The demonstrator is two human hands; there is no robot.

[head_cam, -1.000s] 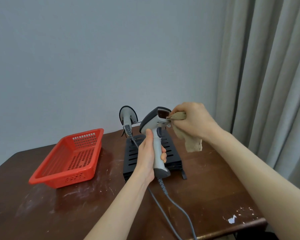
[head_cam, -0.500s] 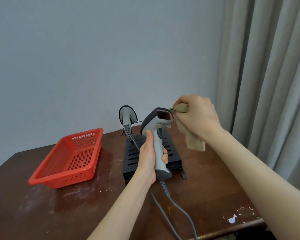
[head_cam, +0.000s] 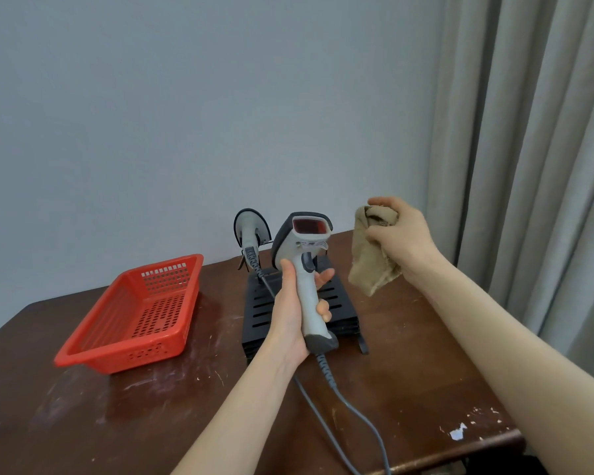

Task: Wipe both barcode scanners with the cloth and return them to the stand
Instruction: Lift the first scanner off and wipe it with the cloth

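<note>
— So, how far along is it?

— Midway at best, I'd say. Nearest us, a grey cable (head_cam: 327, 371) trails over the table (head_cam: 83, 423) in front of the stand (head_cam: 259, 315). It runs up into the scanner (head_cam: 307, 265), which the left hand (head_cam: 288, 323) holds upright above the stand's front. The fingers are wrapped round the handle and the red window faces us.

— And the cloth?

— It's bunched in the right hand (head_cam: 400, 240), fingers and thumb curled tight round it, with a tail hanging down. The cloth (head_cam: 369, 265) is up to the right of the stand, near the scanner's head but clear of it. So nothing is being wiped at this instant.

— Is that scanner done, then?

— I cannot tell; the casing shows neither dirt nor shine. What is plain is that it is not back on the stand.

— The other one?

— The second scanner (head_cam: 251, 231) sits upright at the stand's far left corner, head up. Whether it has been wiped, I cannot say.

— So what's left?

— At the least, setting the held scanner down on the stand. Possibly more wiping of it first, and possibly the whole job on the far one. A red basket (head_cam: 134, 317) left of the stand plays no part that I can see.
</note>
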